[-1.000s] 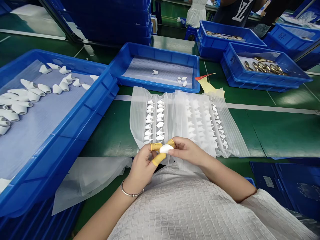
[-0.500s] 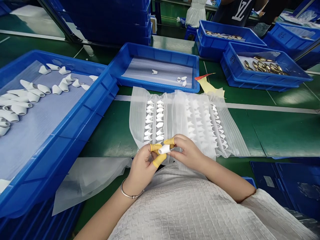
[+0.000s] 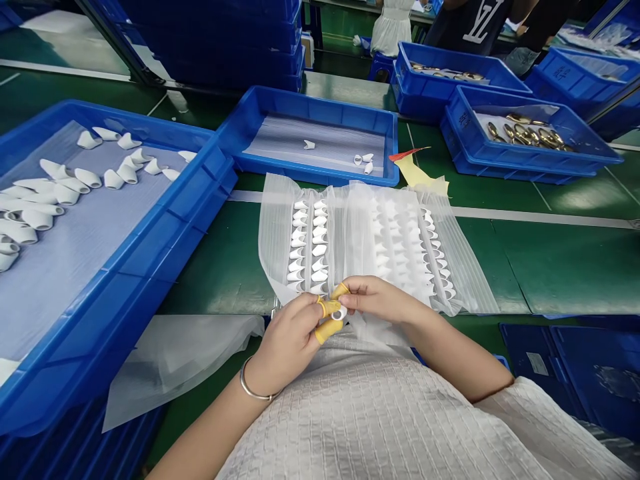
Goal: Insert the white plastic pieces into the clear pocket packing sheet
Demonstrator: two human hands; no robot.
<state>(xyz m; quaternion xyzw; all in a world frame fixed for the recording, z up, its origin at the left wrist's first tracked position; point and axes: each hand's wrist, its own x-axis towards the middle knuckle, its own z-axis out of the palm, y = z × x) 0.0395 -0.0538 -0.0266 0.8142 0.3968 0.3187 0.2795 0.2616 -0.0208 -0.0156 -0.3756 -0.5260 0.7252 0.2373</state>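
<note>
Both my hands meet just above my lap, pinching one small white plastic tube piece point(image 3: 338, 313) between them. My left hand point(image 3: 293, 337) wears yellow finger cots and a bracelet, and its fingers are closed on the piece. My right hand point(image 3: 377, 300), also with a yellow cot, grips the piece from the right. Just beyond them lies a clear plastic sheet point(image 3: 365, 240) with rows of white pieces point(image 3: 309, 240) tucked in its folds.
A large blue tray point(image 3: 165, 220) on the left holds several loose white pieces. Another blue tray point(image 3: 310, 133) sits behind the sheet. Blue bins with gold metal parts point(image 3: 525, 130) stand at the right rear. Other people are at the far edge.
The white piece has been turned so its open end faces me, and both hands have shifted slightly lower and to the right.
</note>
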